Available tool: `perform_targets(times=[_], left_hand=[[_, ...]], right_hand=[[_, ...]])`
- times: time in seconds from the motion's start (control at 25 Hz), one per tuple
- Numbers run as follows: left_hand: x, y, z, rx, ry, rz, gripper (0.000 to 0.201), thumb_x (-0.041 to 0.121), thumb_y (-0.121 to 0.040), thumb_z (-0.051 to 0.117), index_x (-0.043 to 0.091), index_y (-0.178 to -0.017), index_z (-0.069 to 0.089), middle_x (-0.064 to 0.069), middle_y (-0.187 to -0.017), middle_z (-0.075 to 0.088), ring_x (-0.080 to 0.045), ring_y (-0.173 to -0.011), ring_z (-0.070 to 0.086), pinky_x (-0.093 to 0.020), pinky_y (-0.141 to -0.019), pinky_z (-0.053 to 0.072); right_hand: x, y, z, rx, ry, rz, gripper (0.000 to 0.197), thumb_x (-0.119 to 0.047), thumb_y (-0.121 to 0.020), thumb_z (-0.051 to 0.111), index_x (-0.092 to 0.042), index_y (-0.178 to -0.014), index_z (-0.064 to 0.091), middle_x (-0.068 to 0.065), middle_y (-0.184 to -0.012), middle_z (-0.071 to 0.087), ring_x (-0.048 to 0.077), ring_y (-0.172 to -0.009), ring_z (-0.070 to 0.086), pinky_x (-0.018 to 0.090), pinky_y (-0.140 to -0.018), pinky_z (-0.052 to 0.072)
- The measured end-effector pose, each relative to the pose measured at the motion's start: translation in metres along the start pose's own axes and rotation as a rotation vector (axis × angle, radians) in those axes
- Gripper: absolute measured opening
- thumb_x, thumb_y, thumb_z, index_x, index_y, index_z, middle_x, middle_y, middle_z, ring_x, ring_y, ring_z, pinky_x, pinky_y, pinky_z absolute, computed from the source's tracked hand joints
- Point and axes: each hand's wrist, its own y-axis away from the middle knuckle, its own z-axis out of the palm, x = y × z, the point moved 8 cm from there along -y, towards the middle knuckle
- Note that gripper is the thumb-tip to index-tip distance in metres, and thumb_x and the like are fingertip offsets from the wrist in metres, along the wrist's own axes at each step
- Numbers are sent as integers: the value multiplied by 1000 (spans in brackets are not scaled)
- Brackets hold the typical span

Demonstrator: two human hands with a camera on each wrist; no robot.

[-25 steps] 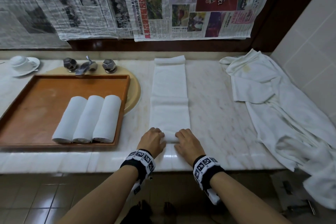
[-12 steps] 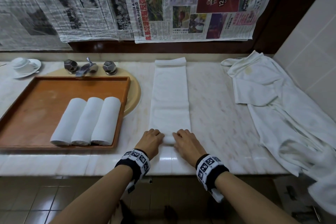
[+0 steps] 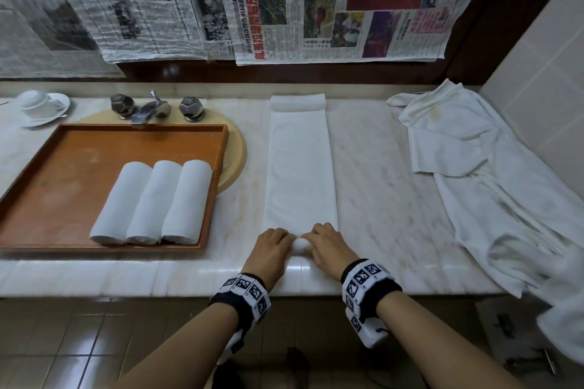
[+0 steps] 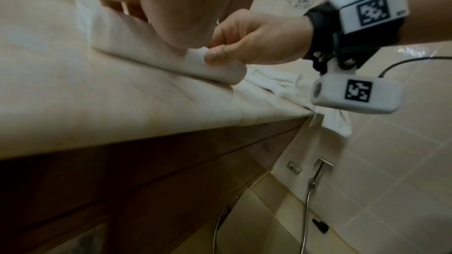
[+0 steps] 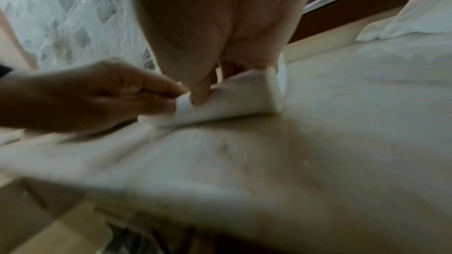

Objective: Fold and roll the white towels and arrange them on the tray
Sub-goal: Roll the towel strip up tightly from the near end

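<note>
Both hands, left (image 3: pixel 272 249) and right (image 3: pixel 326 246), were curled round the near end of the folded towel (image 3: pixel 300 167), a small roll started at the desk (image 3: pixel 379 186) edge. Uneven pressure could skew or loosen the roll. Three rolls (image 3: pixel 151 202) already lay in the tray (image 3: pixel 63 167).

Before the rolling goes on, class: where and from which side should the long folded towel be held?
Hold the small roll at the folded towel's near end, from the counter's front edge, left hand and right hand side by side over it. The strip lies flat running away, so it probably rolls evenly forward.
</note>
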Motion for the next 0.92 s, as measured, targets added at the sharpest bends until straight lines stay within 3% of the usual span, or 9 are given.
perform_targets(times=[0.12, 0.2, 0.28, 0.36, 0.48, 0.6, 0.68, 0.8, 0.92], left_hand=[[-1, -12, 2, -88, -11, -28, 35, 3, -74, 48, 10, -103, 67, -7, -97, 60, -27, -87, 56, -39, -80, 51], [0, -21, 2, -153, -67, -41, 38, -2, -80, 50, 8, -114, 63, -9, -110, 57, -28, -100, 53, -36, -89, 46], [3, -22, -6, -100, -52, -76, 33, -1, -85, 54, 6, -117, 63, -9, -118, 55, -25, -107, 53, -30, -91, 46], [11, -16, -17, -7, -8, -44, 28, -2, -78, 69, 4, -105, 68, -10, -110, 62, -27, -98, 61, -29, -80, 53], [19, -5, -18, 47, 17, 63, 35, 1, -64, 82, 5, -96, 69, -9, -98, 65, -25, -88, 64, -27, -68, 55], [17, 4, -10, 60, 37, 75, 23, 12, -76, 73, 7, -98, 69, -8, -97, 64, -18, -93, 52, -26, -63, 54], [16, 10, -2, 57, 41, 82, 25, 18, -85, 53, 6, -101, 69, -8, -97, 63, -17, -94, 48, -25, -67, 51], [11, -1, 6, 3, 14, 70, 27, 5, -77, 51, 3, -100, 67, -10, -95, 62, -24, -89, 52, -31, -77, 52], [14, -16, 3, -47, -52, 41, 31, -1, -69, 49, 4, -94, 67, -10, -90, 61, -29, -83, 56, -36, -74, 52]], right_hand=[[-12, 22, -1, 237, 125, -51, 43, -16, -79, 70, -10, -121, 60, 7, -112, 56, 26, -102, 54, 39, -88, 50], [-18, 30, 7, 279, 200, -120, 53, -23, -73, 78, -9, -121, 60, 9, -113, 59, 27, -103, 56, 42, -91, 50], [-14, 25, 3, 292, 207, -114, 56, -23, -71, 81, -9, -121, 60, 10, -113, 61, 29, -103, 58, 43, -91, 51], [-7, 14, -2, 298, 157, -92, 50, -16, -69, 82, -9, -114, 63, 9, -106, 62, 29, -98, 59, 42, -86, 54], [-5, 3, -5, 216, 51, -87, 32, -16, -83, 72, -11, -113, 64, 7, -107, 59, 26, -99, 53, 42, -87, 50], [-2, 7, 5, 56, 13, -86, 34, -27, -95, 57, -13, -126, 58, 6, -116, 54, 24, -108, 45, 35, -95, 40], [-8, 16, 2, 123, 67, -103, 37, -27, -89, 64, -11, -123, 60, 7, -112, 56, 25, -104, 50, 35, -92, 44], [-16, 28, 6, 253, 108, -61, 48, -24, -70, 80, -8, -113, 65, 8, -105, 62, 25, -96, 59, 36, -87, 54], [-17, 26, -3, 346, 63, -81, 31, -9, -77, 53, -8, -106, 65, 6, -100, 62, 21, -93, 51, 33, -82, 54]])
